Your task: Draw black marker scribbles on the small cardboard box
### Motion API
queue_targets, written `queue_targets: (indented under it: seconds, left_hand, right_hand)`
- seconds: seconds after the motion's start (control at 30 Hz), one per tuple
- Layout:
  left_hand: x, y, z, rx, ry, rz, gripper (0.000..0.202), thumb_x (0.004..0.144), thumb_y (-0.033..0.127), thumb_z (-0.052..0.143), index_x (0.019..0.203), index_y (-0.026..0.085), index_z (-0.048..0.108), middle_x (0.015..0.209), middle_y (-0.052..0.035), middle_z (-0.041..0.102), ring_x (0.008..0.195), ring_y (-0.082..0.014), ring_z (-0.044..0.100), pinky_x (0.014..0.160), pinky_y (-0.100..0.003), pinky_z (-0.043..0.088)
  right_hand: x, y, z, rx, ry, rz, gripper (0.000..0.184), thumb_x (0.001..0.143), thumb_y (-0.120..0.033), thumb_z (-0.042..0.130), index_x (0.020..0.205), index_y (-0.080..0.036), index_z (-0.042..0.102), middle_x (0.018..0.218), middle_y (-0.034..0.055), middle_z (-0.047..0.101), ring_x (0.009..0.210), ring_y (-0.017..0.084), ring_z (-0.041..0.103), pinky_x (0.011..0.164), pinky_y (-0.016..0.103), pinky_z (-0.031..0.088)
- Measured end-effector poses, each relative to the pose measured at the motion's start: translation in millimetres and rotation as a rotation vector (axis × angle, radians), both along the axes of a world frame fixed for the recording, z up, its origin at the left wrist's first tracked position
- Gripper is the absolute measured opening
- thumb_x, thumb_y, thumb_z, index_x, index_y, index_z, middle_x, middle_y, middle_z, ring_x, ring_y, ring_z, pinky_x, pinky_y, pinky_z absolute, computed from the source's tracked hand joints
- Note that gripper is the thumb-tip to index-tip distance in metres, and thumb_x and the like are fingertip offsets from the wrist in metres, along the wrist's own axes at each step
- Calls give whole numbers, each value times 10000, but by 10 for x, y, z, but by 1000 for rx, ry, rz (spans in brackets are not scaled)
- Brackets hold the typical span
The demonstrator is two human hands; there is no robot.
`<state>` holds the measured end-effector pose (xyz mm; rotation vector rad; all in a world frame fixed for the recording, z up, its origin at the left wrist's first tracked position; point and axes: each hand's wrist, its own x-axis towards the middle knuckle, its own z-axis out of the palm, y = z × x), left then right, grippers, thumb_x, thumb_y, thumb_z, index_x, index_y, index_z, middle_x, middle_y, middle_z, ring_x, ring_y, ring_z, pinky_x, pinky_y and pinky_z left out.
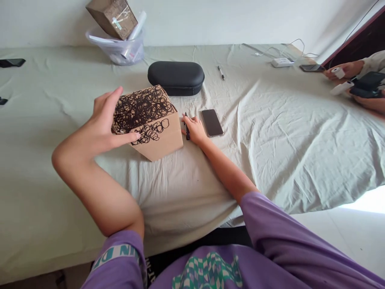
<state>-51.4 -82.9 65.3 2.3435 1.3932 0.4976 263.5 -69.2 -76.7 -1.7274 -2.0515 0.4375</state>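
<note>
One scribbled cardboard box [159,140], left of frame centre and probably light, stiff yet crushable, best held by opposite walls, is spanned by the wide grip of the left hand [102,123], while a black marker [188,134] is held narrowly by the right hand [196,131].

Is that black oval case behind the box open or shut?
Shut: the black case shows no gap along its visible front seam.
</note>
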Motion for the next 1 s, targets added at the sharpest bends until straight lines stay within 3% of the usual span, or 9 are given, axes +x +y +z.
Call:
queue_targets:
  seconds: [0.1, 0.23, 0.37, 0.5, 0.53, 0.6, 0.67, 0.87, 1.0]
  left_hand:
    - [6, -20, 0, 27, -3, -21, 1240, 734, 566, 749, 1741, 228, 110, 1748, -158, 180, 1681, -413, 111, 1371, -660, 102]
    - [30, -31, 12, 40, 13, -25, 1168, 770, 562, 745, 1735, 230, 176, 1753, -166, 196, 1677, -399, 160, 1371, -642, 149]
    - [122, 0, 3, 4, -15, -95, 1170, 791, 521, 726, 1744, 239, 108, 1809, -150, 80, 1697, -419, 107, 1370, -648, 133]
    - [378, -156, 112, 104, -108, -138, 1180, 826, 518, 714, 1742, 308, 0, 1837, -57, -43, 1692, -457, -136, 1354, -698, -31]
    - [473, -245, 166, 217, -156, -131, 1100, 850, 521, 701, 1736, 308, 86, 1825, -51, 62, 1706, -429, -50, 1382, -648, 10]
    - [681, -450, 275, 438, -240, -60, 778, 948, 505, 641, 1647, 317, 357, 1569, -46, 511, 1562, -323, 416, 1356, -532, 302]
    - [877, -624, 348, 502, -292, -42, 486, 1030, 508, 606, 1481, 334, 554, 1249, 12, 691, 1308, -241, 642, 1222, -464, 490]
    - [1084, -618, 264, 766, -483, -182, 196, 1037, 280, 665, 1218, 275, 741, 1202, -12, 757, 1141, -231, 731, 1012, -439, 621]
    - [998, -510, 211, 807, -495, -257, 389, 1035, 143, 613, 1391, 282, 686, 1335, -39, 736, 1246, -234, 703, 1077, -414, 608]
  right_hand:
    - [-34, 6, -38, -25, -4, 21, 302, 1018, -316, 498, 1276, -279, 649, 1364, 67, 745, 1371, 319, 529, 1153, 423, 430]
    - [-3, -6, 67, 43, 158, -27, 322, 1006, -195, 378, 1245, -251, 586, 1212, 76, 770, 1156, 225, 670, 984, 332, 537]
    - [0, -11, 436, 320, 508, -127, 331, 978, -176, 349, 1288, -289, 367, 1361, 88, 674, 1171, 164, 704, 987, 340, 596]
    - [-91, -224, 952, 608, 716, -149, 298, 943, -247, 439, 1167, -324, 256, 1392, 97, 599, 1196, 192, 717, 970, 375, 635]
    - [-127, -321, 1058, 645, 737, -112, 287, 950, -278, 467, 1134, -326, 252, 1383, 88, 591, 1191, 201, 727, 941, 376, 645]
    - [-208, -526, 1210, 731, 795, 13, 287, 978, -308, 510, 1114, -333, 258, 1349, 73, 575, 1160, 220, 745, 879, 390, 654]
    - [-285, -684, 1280, 813, 775, 179, 285, 998, -268, 548, 1117, -348, 303, 1253, 38, 578, 1146, 214, 734, 885, 395, 652]
    - [-350, -726, 1307, 1111, 628, 446, 254, 963, -149, 591, 1136, -319, 513, 1080, 26, 655, 1020, 204, 691, 910, 398, 634]
    - [-245, -874, 1453, 762, 876, 415, 317, 1004, -384, 615, 1308, -310, 563, 940, 13, 676, 841, 219, 680, 830, 394, 607]
